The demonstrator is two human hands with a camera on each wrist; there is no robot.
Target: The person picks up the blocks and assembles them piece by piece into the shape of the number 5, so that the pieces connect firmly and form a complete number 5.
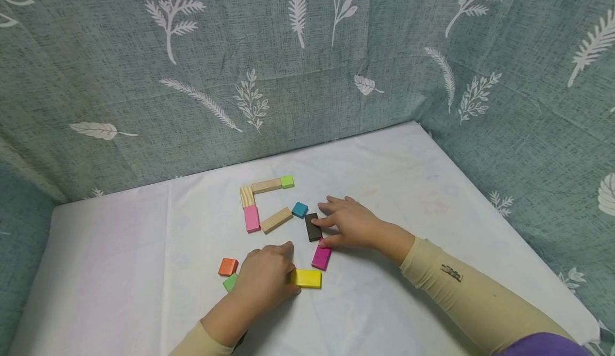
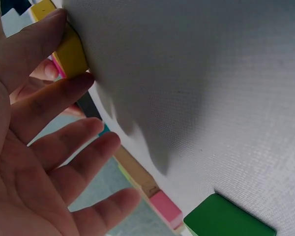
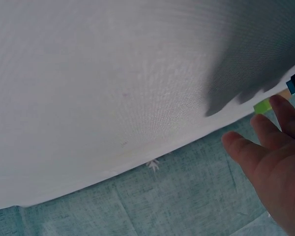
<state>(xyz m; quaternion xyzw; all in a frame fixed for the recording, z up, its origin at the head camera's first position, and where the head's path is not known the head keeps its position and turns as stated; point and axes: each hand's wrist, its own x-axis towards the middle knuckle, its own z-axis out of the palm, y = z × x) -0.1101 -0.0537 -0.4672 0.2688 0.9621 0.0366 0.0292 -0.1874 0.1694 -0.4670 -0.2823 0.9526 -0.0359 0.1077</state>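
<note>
My left hand (image 1: pixel 266 273) pinches a yellow block (image 1: pixel 308 278) at its left end between thumb and index finger; its other fingers are spread in the left wrist view. My right hand (image 1: pixel 353 222) reaches in from the right, its index fingertip on a black block (image 1: pixel 313 228) and its thumb on the upper end of a magenta block (image 1: pixel 321 257). The magenta block lies between the black and yellow ones. Past the black block's far end lie a small blue block (image 1: pixel 300 210) and a plain wooden block (image 1: pixel 276 220). These form a bent line on the table.
A pink block (image 1: pixel 252 219), a striped wooden block (image 1: pixel 247 196), another wooden block (image 1: pixel 266 186) and a lime block (image 1: pixel 287 181) continue the line. Left of my left hand lie an orange block (image 1: pixel 228 267) and a partly hidden green block (image 1: pixel 230 282). Patterned cloth (image 1: pixel 307 105) hangs behind the white table (image 1: pixel 120 249).
</note>
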